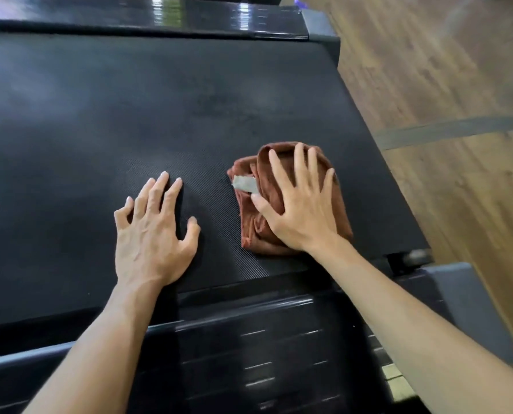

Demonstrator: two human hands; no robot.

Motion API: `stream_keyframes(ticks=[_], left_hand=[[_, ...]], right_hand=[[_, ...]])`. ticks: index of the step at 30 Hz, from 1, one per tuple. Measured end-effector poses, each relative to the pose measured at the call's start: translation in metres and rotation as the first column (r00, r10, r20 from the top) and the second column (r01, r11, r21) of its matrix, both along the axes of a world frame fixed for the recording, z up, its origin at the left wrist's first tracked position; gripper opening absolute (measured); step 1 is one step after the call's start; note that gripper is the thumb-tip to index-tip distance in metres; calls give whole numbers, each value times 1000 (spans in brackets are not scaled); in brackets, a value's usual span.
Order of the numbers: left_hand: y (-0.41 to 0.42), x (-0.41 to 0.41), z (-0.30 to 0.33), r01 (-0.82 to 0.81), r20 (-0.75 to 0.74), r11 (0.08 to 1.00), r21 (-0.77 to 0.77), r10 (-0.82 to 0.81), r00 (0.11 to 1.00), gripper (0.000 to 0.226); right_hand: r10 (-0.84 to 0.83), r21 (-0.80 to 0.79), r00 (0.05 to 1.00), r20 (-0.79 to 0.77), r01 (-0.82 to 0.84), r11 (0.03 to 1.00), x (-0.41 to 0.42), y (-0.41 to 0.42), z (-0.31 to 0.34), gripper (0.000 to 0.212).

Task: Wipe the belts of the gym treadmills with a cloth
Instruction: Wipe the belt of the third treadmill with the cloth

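Observation:
The black treadmill belt (129,115) fills most of the view. A folded rust-brown cloth (249,228) with a small grey label lies on the belt near its right end. My right hand (300,204) presses flat on top of the cloth with fingers spread and straight. My left hand (153,231) rests on the bare belt to the left of the cloth, fingers spread and slightly bent, holding nothing. Both hands are near the belt's closest edge.
A glossy black side rail (249,339) runs along the near edge, another (159,19) along the far edge. A grey end cap (458,294) sits at the right corner. Wooden floor (443,85) lies to the right.

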State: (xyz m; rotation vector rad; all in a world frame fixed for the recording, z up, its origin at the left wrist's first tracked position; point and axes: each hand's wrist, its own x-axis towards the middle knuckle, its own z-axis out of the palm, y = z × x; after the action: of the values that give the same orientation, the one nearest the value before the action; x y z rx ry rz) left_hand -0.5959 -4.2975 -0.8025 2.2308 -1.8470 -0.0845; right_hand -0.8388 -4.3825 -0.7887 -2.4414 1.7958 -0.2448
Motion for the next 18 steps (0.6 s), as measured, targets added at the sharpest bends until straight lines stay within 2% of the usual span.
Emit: stream_keyframes(ticks=[3, 8, 10, 12, 15, 18], left_hand=[[0, 0, -1, -1, -3, 1000, -1, 1, 1000, 74], [0, 0, -1, 0, -7, 1000, -2, 0, 1000, 73], [0, 0, -1, -2, -8, 1000, -5, 2, 1000, 73], [0, 0, -1, -4, -8, 1000, -8, 4, 1000, 73], [0, 0, -1, -6, -4, 1000, -4, 6, 1000, 74], [0, 0, 0, -3, -4, 1000, -2, 3, 1000, 74]], right_hand=[[-43, -51, 994, 103, 49, 998, -12, 15, 2, 73], [18, 113, 999, -27, -15, 993, -14, 20, 5, 89], [16, 111, 1000, 14, -17, 994, -14, 24, 7, 93], [-26, 70, 992, 127, 17, 997, -13, 32, 12, 93], [7, -90, 955, 298, 21, 996, -12, 49, 19, 70], [122, -111, 946, 300, -92, 989, -18, 67, 21, 46]])
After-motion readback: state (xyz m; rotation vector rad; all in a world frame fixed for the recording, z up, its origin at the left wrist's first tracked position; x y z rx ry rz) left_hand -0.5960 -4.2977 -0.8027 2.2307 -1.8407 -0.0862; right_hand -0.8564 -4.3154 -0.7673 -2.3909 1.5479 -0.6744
